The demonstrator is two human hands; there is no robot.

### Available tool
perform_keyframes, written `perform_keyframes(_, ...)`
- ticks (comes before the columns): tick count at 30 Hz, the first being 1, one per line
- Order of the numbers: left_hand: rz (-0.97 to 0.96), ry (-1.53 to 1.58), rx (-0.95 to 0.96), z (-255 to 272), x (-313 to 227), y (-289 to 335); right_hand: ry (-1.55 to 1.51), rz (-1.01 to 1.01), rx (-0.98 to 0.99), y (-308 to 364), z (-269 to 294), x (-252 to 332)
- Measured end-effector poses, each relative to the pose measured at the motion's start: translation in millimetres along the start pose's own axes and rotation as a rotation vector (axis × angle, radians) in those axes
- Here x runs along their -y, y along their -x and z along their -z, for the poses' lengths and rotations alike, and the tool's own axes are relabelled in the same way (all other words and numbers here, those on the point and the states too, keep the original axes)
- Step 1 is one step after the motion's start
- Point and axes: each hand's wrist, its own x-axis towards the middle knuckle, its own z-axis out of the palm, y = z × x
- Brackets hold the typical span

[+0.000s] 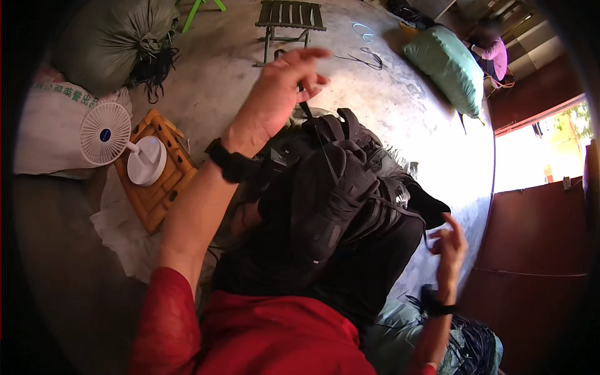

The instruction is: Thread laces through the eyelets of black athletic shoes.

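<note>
A black backpack (340, 187) with several straps rests across my lap, over dark trousers. My left hand (281, 90) is raised above its far end, some fingers stretched out and the others bent in. Down from these bent fingers runs a thin black strap (322, 144), which they seem to pinch. My right hand (450, 247) hovers off the bag's right side, fingers apart and slightly blurred. Close to its fingertips a thin dark strap hangs beside a black flap (428, 206) of the bag. Both wrists wear black bands.
At left, a white fan (147, 159) stands on a bamboo stool (165, 194), near stuffed sacks (115, 40). Ahead are a folding stool (290, 15) and a loose cord (369, 59). A green sack (447, 65) and another person (494, 56) are far right. A bundle (469, 344) lies near right.
</note>
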Motion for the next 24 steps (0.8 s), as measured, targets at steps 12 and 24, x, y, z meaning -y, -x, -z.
perform_keyframes(12,0.211,-1.036,0.488,-20,91,33,-0.041,0.057,0.196,9,-163,48)
perform_keyframes(24,0.367,-0.620,0.557,-5,87,25,0.436,0.424,0.116,6,-170,32)
